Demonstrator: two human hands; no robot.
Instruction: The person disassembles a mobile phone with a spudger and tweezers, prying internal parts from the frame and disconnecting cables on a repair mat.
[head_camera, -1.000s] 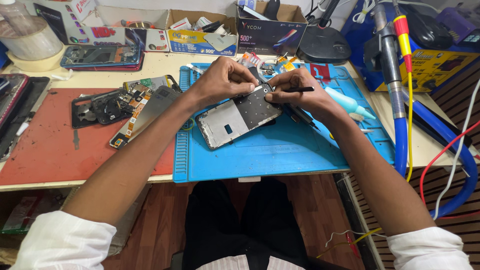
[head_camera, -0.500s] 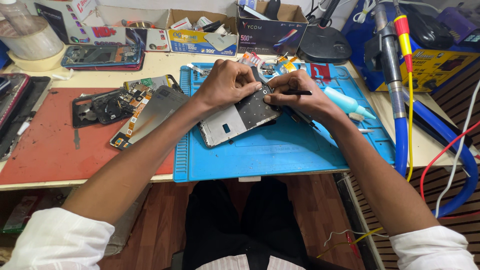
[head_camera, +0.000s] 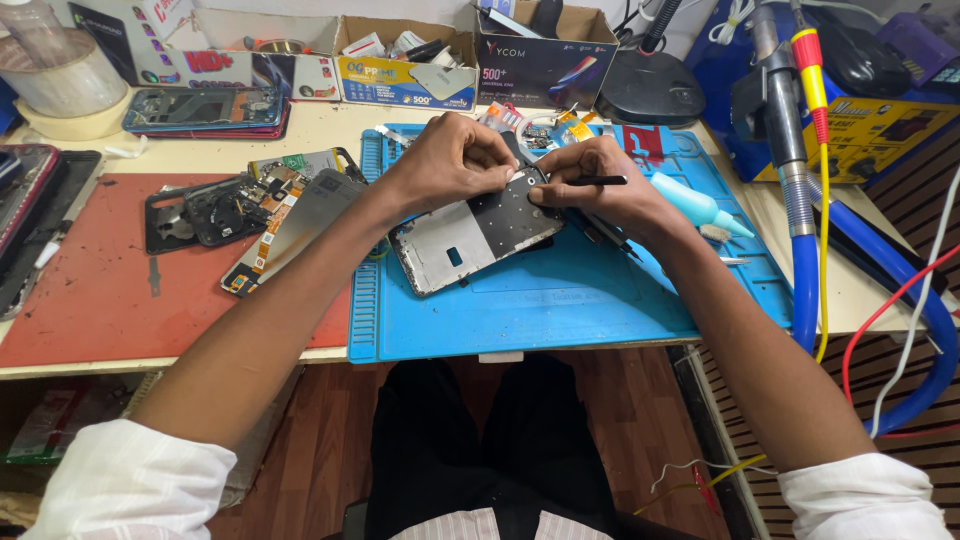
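Desk (head_camera: 330, 125): cream top, two work mats side by side. Red mat (head_camera: 100, 290) on the left half toward the front edge, blue silicone mat (head_camera: 560, 300) at centre-front with its compartment strip along the back edge full of small parts, too small to count. Blue hot-air station (head_camera: 860, 100) at the right back corner, yellow front panel, thick blue hose (head_camera: 900, 290) looping off the right edge. Back edge, left to right: three open cardboard boxes — a white one (head_camera: 250, 45) with a colourful front, holding something round I can't make out; a yellow-and-blue one (head_camera: 405, 75) holding small packets; a dark one (head_camera: 545, 60) with a black tool handle sticking out. Round black pad (head_camera: 650, 90) just right of the dark box. Clear tub (head_camera: 60, 60) at the left back corner. Stack of phone frames (head_camera: 205, 110) in front of the white box. One opened phone (head_camera: 215, 205) with exposed boards on the red mat. Phone frame (head_camera: 475, 230) being worked lies tilted on the blue mat, near its back-left area, inner side up. Left hand (head_camera: 450, 160) curled, fingertips pinching at the frame's top edge. Right hand (head_camera: 600, 185) closed on a thin black tool (head_camera: 595, 181), thumb pressing the frame. One teal squeeze bottle (head_camera: 695, 205) lies just right of the right hand.
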